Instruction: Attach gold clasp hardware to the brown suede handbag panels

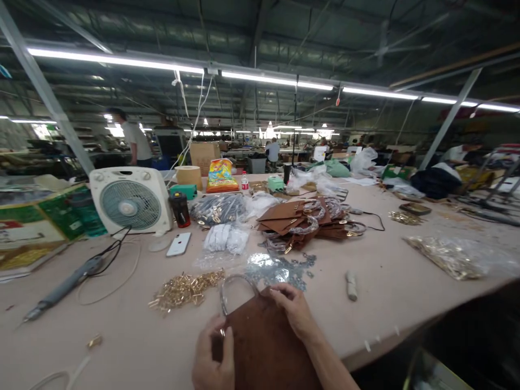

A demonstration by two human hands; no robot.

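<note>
A brown leather bag panel [266,346] with a clear-wrapped curved handle [233,287] lies at the near table edge. My left hand [213,357] pinches its left top corner by the handle's end. My right hand [294,309] grips the panel's upper right edge, fingers curled over it. Just beyond the panel lie a heap of small brass fittings [184,290] and a scatter of small grey metal parts [280,268].
A pile of brown panels with handles [304,222], bags of hardware [219,208], a white phone [179,244], a dark cup [180,209], a white fan [130,200], an electric screwdriver [60,290] and a bag of brass parts [447,257] sit on the table [385,271]. People work far behind.
</note>
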